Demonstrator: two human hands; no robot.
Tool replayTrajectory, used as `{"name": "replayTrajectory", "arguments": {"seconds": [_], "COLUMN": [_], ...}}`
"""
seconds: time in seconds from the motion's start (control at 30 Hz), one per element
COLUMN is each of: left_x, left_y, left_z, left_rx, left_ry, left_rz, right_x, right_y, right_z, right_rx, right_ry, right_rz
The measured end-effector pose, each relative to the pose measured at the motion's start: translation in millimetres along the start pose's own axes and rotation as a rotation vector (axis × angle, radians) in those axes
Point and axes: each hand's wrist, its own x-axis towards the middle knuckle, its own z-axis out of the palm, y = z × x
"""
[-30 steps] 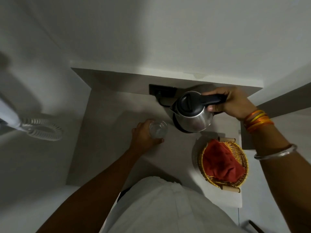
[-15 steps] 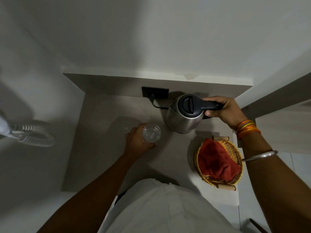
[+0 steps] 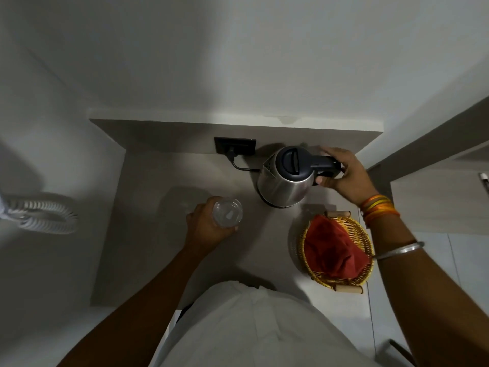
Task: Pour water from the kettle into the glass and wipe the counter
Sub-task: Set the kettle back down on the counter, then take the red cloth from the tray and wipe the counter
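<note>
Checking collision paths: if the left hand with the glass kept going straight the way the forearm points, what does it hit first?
Likely the kettle. The left hand, wrapped around the glass, points up and right toward its steel body, with bare counter between. Depth is unclear from above.

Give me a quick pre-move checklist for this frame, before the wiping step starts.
1. Kettle upright on its base: ok, it stands level on the counter.
2. Right hand off the kettle: not ok, the fingers are wrapped around the handle.
3. Glass steadied: ok, the left hand grips it.
4. Water in the glass: cannot tell, it looks clear from above.
5. Cloth within reach: ok, it lies in the basket beside the kettle.
6. Spills on the counter: cannot tell in this light.
</note>
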Motion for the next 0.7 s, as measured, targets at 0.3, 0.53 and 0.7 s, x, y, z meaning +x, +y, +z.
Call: {"name": "replayTrajectory", "arguments": {"seconds": [0.3, 0.53, 0.7], "left_x": [-12, -22, -26], "left_y": [0, -6, -12], "left_z": [1, -7, -22], "left_rx": [-0.059, -0.042, -0.046], "left_ry": [0.002, -0.032, 0.008], "left_rz": [0.049, 0.078, 0.106], "right_x": [-130, -135, -128], "right_y": [40, 45, -20], "right_z": [103, 90, 99], "right_rx": [-0.53, -0.382, -0.164], "right_ry": [0.186, 0.108, 0.379], "right_rz": [0.695, 0.608, 0.326]}}
